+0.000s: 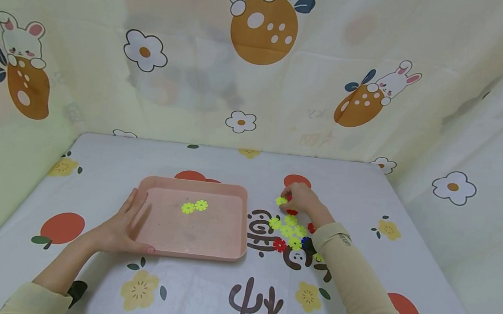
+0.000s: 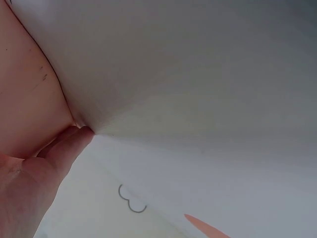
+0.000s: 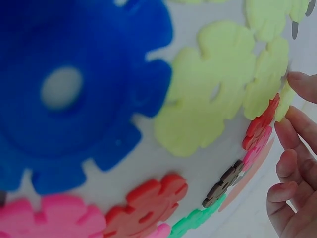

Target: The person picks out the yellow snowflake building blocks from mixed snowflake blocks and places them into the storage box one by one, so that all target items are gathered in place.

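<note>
The right hand (image 1: 303,199) pinches a thin yellow-green, flower-shaped plastic disc (image 1: 281,201) between thumb and index finger; the gap between these two is narrow, only the disc's thickness. The other fingers are curled beneath, apart from the disc. The disc is roughly round, so it offers no long axis for alignment. Whether it is clear of the cloth cannot be told. Governing relation, as judged: a shallow pink rectangular tray (image 1: 211,237) lies to the left of the right fingertips and slightly toward the person, with a narrow strip of white printed tablecloth (image 1: 189,294) between its right end and the disc. The tray's long axis runs left to right, so its short right wall is the side nearest these fingers. Two loose yellow-green flower discs (image 1: 188,208) rest inside the tray, left of the right fingertips and in the tray's far half. The left hand (image 1: 117,230) is at the opposite end, its fingers extended along the left wall and its thumb spread wide at the near edge. The right hand is nearer the loose pile, where more yellow-green discs (image 1: 287,231), a red flower disc (image 1: 280,245) and a blue flower disc (image 1: 304,243) lie on the person's side of its fingertips.
</note>
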The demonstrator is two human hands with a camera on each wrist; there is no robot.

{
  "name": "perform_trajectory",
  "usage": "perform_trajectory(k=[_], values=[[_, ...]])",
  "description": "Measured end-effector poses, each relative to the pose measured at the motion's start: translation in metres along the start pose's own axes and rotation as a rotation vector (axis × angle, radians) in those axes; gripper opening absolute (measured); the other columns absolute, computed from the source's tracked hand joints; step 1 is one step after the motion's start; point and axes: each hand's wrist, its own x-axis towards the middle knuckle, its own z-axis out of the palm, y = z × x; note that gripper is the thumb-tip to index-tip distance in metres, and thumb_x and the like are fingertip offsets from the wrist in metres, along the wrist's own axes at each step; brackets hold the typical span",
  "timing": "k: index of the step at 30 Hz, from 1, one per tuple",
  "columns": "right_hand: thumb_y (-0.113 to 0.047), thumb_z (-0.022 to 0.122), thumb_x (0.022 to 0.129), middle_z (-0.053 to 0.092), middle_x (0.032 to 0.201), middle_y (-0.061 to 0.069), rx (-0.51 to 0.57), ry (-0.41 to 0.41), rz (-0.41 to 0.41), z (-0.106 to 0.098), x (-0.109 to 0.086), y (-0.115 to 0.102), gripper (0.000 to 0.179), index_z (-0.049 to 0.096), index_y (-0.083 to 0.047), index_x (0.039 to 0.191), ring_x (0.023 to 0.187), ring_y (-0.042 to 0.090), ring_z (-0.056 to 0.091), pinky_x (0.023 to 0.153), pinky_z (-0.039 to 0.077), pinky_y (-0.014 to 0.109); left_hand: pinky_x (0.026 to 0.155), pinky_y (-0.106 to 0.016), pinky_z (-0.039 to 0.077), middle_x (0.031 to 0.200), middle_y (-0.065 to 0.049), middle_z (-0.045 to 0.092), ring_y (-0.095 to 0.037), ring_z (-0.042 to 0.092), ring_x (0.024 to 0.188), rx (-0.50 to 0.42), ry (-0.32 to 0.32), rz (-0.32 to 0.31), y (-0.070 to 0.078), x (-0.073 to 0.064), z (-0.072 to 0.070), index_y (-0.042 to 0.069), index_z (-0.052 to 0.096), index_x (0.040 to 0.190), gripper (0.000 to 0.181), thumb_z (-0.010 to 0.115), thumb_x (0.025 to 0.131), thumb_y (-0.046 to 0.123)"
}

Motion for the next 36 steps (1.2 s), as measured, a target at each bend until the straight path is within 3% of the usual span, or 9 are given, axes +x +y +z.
perform_trajectory(k=[9, 24, 31, 36], values=[[-0.020, 0.077, 0.074, 0.064, 0.098, 0.008, 0.063, 0.009, 0.041, -0.003, -0.003, -0.003, 0.036, 0.067, -0.004, 0.104, 0.087, 0.023, 0.053, 0.082, 0.048, 0.037, 0.093, -0.068, 0.024, 0.148, -0.022, -0.016, -0.051, 0.005, 0.130, -0.001, -0.001, 0.001, 0.001, 0.000, 0.000, 0.013, -0.009, 0.146, 0.131, 0.081, 0.058, 0.049], [-0.019, 0.078, 0.072, 0.063, 0.089, 0.004, 0.042, 0.060, -0.158, -0.015, -0.010, -0.016, 0.030, 0.070, -0.005, 0.098, 0.082, 0.022, 0.056, 0.073, 0.049, 0.033, 0.093, -0.068, 0.024, 0.148, -0.023, -0.015, -0.051, 0.005, 0.131, -0.002, 0.002, 0.001, 0.000, 0.000, 0.000, 0.011, -0.008, 0.146, 0.131, 0.081, 0.058, 0.049], [-0.018, 0.078, 0.072, 0.064, 0.091, 0.005, 0.047, 0.060, -0.185, -0.021, -0.016, -0.034, 0.032, 0.069, -0.005, 0.098, 0.090, 0.026, 0.058, 0.076, 0.050, 0.034, 0.093, -0.068, 0.024, 0.148, -0.023, -0.015, -0.051, 0.005, 0.131, -0.002, 0.001, 0.000, 0.000, 0.000, 0.000, 0.012, -0.008, 0.146, 0.131, 0.081, 0.058, 0.050], [-0.019, 0.077, 0.073, 0.063, 0.091, 0.004, 0.034, 0.047, -0.210, -0.022, -0.016, -0.045, 0.032, 0.069, -0.006, 0.100, 0.087, 0.024, 0.058, 0.073, 0.049, 0.031, 0.092, -0.068, 0.025, 0.148, -0.023, -0.015, -0.051, 0.005, 0.130, -0.004, 0.001, -0.001, -0.001, 0.000, 0.000, 0.012, -0.009, 0.146, 0.132, 0.081, 0.058, 0.050]])
